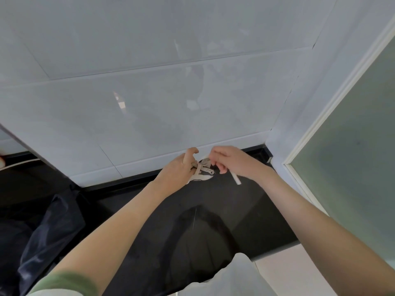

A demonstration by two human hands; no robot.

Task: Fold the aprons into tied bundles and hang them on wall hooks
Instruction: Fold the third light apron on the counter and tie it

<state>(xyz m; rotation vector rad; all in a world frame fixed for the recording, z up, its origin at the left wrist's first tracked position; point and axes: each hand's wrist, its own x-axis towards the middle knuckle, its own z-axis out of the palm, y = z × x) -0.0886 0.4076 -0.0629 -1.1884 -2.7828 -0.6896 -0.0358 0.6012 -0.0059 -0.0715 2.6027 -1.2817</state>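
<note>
Apron bundle (202, 172), beige ties (204, 165) knotted on top, sits on black counter (245, 210) just below tiled wall (149, 114), btwn both hands. Left hand (180, 170) grips ties at knot; right hand (229, 161) pinches free strap end (236, 180), trailing right, away from wall. Pull prob. goes rightward along strap.
</note>
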